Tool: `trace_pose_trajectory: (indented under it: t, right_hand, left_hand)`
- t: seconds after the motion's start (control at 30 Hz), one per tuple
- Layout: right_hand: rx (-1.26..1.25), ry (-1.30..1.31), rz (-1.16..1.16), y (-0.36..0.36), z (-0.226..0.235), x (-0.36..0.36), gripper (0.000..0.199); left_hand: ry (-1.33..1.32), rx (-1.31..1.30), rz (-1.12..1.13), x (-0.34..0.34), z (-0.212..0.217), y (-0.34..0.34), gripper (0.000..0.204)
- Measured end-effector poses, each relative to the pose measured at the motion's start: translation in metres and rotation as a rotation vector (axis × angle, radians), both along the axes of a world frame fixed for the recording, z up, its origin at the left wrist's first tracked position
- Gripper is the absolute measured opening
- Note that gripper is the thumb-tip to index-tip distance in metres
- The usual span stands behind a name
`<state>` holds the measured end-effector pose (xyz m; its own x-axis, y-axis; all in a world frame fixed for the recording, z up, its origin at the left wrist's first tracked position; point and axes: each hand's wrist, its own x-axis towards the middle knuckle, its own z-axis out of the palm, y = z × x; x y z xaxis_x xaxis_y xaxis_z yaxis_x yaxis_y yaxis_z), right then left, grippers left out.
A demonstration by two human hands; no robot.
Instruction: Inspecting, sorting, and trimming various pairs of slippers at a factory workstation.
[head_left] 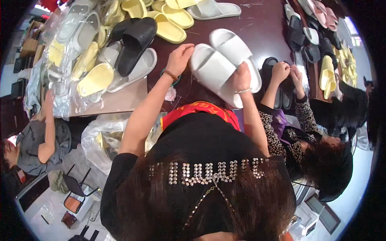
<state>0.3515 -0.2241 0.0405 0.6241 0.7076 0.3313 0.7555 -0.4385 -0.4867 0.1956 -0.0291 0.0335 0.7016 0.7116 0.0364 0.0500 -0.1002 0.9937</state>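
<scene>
A pair of white slippers with broad ribbed straps lies before me on the dark red table: the left slipper (209,66) is slightly nearer, the right slipper (233,47) partly beside and behind it. My right hand (242,77) is closed on the slippers' heel part, where the two meet; its fingertips are partly hidden. At the left slipper's toe edge is my left hand (181,61), its fingers bent and drawn together. Whether they pinch anything is too small to tell. A small pinkish-white item (171,94) lies near my left wrist.
Piled at left are yellow slippers (95,79), a black slipper (136,46), grey slippers (134,72) and clear plastic bags (56,60). To my right, a co-worker's hands (286,72) are over black slippers (283,94). More slippers line the far right. Another person (44,138) sits at left.
</scene>
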Motion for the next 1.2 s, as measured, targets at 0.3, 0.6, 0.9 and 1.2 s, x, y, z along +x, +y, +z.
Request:
trace_pose_trajectory:
  t: [0.3, 0.6, 0.9, 1.2]
  right_hand:
    - [-0.373, 0.248, -0.336, -0.025, -0.031, 0.041, 0.025]
    - [-0.277, 0.283, -0.313, -0.01, -0.058, 0.058, 0.032]
    - [-0.292, 0.324, -0.351, -0.016, -0.033, 0.054, 0.03]
    - [-0.244, -0.123, -0.261, -0.013, -0.021, 0.031, 0.014]
  left_hand:
    - [0.836, 0.773, -0.125, -0.066, -0.068, -0.003, 0.028]
    - [0.822, 0.959, -0.111, -0.076, -0.071, 0.024, 0.03]
    - [0.444, 0.96, 0.182, -0.084, -0.007, 0.059, 0.013]
    - [0.538, 0.781, 0.645, -0.08, 0.001, 0.155, 0.05]
